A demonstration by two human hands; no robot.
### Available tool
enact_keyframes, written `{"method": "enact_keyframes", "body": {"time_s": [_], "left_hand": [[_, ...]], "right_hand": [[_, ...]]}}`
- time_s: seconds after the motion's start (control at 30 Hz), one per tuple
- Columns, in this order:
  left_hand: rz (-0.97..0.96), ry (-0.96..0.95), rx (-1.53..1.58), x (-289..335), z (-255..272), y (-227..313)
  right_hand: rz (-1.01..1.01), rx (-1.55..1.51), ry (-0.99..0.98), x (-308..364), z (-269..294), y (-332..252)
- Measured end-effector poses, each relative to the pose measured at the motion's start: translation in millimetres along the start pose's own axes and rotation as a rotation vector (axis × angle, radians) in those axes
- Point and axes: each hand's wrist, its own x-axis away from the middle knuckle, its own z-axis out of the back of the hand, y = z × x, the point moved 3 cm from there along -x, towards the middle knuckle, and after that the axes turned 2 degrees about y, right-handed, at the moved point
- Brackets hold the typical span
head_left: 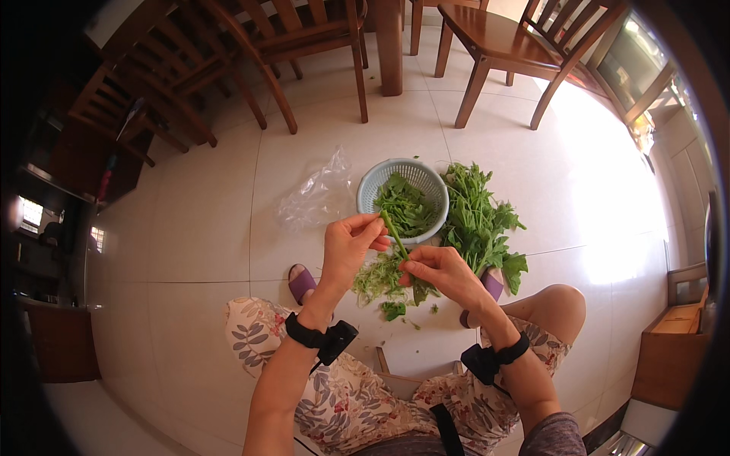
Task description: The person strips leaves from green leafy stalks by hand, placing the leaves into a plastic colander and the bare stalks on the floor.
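Observation:
Between my two hands a green leafy vegetable stem (394,232) is stretched, slanting down to the right. My left hand (354,242) pinches its upper end with thumb and fingers. Lower down, my right hand (441,272) grips the stem, and a leaf hangs beneath those fingers. Just beyond my hands stands a grey-blue plastic basket (365,190) holding picked greens (403,199). A big heap of leafy stems (483,216) lies on the floor at the basket's right. Under my hands, pale green peelings and scraps (372,280) are scattered on the floor.
A crumpled clear plastic bag (315,190) lies left of the basket. Wooden chairs (506,52) and a thick table leg (391,49) stand at the far side. My purple slippers (302,284) flank the scraps. A wooden cabinet (669,353) is at the right edge.

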Motion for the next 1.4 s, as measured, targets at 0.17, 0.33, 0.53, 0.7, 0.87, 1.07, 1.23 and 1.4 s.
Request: {"method": "enact_keyframes", "body": {"time_s": [0.17,0.33,0.53,0.7,0.87,1.07,1.23,1.4], "left_hand": [[-0.197,0.121,-0.218,5.3,-4.0,8.1],[-0.499,0.187,-0.575,10.1,-2.4,22.1],[-0.599,0.221,-0.611,9.7,1.0,23.6],[-0.461,0.285,-0.470,2.5,15.8,24.9],[-0.321,0.274,-0.305,-3.6,28.5,28.5],[-0.121,0.138,-0.218,-2.8,21.2,13.7],[-0.299,0.152,-0.346,2.5,11.2,19.9],[-0.452,0.187,-0.545,9.0,6.0,26.9]], "right_hand": [[0.030,-0.140,-0.049,-2.1,3.4,7.9],[-0.032,-0.362,-0.049,-2.0,5.9,10.9],[-0.072,-0.497,-0.059,-2.7,8.5,10.7],[-0.075,-0.603,-0.099,-3.2,10.5,17.2],[-0.112,-0.679,-0.066,-1.6,15.2,21.2],[-0.127,-0.668,-0.055,-3.1,16.0,23.6],[-0.131,-0.657,-0.064,-4.8,12.1,24.4],[-0.156,-0.668,-0.098,-3.6,7.5,23.2]]}}
